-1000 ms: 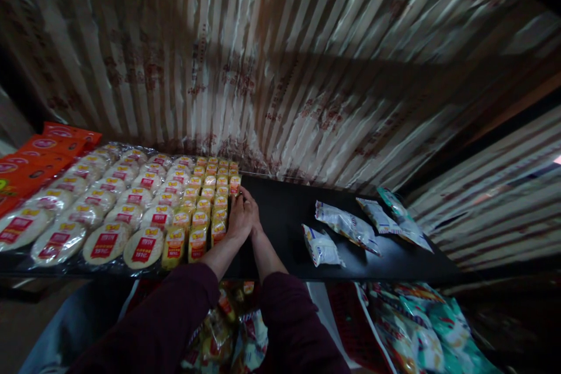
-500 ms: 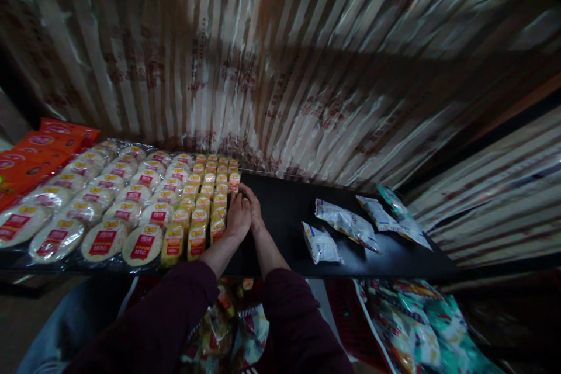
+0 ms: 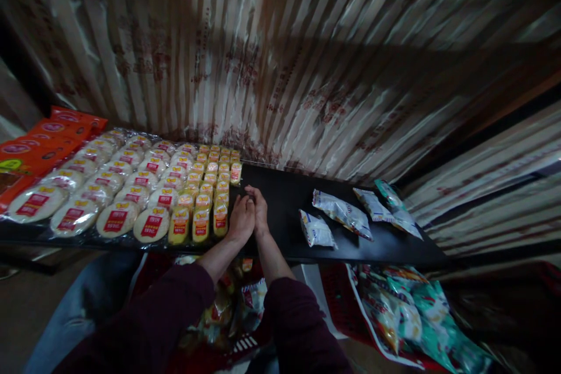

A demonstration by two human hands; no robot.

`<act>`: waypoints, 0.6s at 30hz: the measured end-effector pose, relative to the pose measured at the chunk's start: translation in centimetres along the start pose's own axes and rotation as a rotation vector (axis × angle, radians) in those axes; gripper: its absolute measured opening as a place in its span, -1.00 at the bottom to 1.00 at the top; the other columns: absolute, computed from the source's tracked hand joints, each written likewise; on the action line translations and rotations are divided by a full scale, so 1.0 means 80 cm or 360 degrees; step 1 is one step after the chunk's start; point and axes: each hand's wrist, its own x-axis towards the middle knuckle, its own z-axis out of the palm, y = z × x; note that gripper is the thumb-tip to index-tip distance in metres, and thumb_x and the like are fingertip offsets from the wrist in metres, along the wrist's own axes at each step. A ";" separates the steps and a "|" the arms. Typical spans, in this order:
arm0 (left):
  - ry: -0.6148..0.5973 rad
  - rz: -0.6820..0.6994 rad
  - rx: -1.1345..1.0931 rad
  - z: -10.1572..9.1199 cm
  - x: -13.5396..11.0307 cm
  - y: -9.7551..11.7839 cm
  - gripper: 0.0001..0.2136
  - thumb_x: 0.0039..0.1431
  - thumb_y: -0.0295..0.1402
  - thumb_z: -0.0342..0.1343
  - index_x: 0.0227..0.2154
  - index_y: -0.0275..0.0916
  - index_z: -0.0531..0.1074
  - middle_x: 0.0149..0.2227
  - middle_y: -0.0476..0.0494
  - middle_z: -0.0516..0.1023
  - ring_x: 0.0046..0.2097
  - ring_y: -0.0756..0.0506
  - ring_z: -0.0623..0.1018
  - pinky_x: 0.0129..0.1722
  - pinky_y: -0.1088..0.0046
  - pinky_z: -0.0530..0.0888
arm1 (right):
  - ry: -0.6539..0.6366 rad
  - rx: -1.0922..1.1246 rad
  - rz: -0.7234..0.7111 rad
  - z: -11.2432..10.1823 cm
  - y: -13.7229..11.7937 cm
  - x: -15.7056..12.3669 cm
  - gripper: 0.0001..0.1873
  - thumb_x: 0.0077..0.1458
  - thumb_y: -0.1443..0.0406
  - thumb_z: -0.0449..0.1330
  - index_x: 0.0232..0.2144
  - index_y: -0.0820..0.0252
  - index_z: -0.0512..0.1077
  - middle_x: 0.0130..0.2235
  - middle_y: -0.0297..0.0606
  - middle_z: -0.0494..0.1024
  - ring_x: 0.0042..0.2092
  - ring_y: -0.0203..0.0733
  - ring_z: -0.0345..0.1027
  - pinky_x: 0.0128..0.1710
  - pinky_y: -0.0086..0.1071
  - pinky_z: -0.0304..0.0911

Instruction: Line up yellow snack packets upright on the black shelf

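L hand (image 3: 241, 220) & R hand (image 3: 261, 210) touching nr yellow packs (image 3: 201, 225) — palms hidden, grip unclear.

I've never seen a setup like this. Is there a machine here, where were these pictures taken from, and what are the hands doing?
No machine: these are a person's own hands, left hand and right hand. Every picture comes from one camera worn on the head, looking forward and down. Along the dark shelf, left to right, lie orange packets, round white wrapped snacks, small yellow packets and, beyond the hands, loose packets. The hands are together beside the yellow ones; whether they hold anything is hidden.
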 end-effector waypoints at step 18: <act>-0.0169 0.0207 0.0303 -0.063 -0.217 -0.173 -0.68 0.24 -0.45 -0.20 -0.20 -0.25 0.49 -0.10 -0.19 0.56 -0.03 -0.05 0.50 0.07 0.41 0.37 | -0.0162 -0.0432 0.0102 -0.003 0.009 -0.308 -0.65 -0.05 0.41 -0.01 -0.30 0.14 0.53 -0.25 -0.20 0.59 -0.18 -0.12 0.43 -0.04 -0.26 0.29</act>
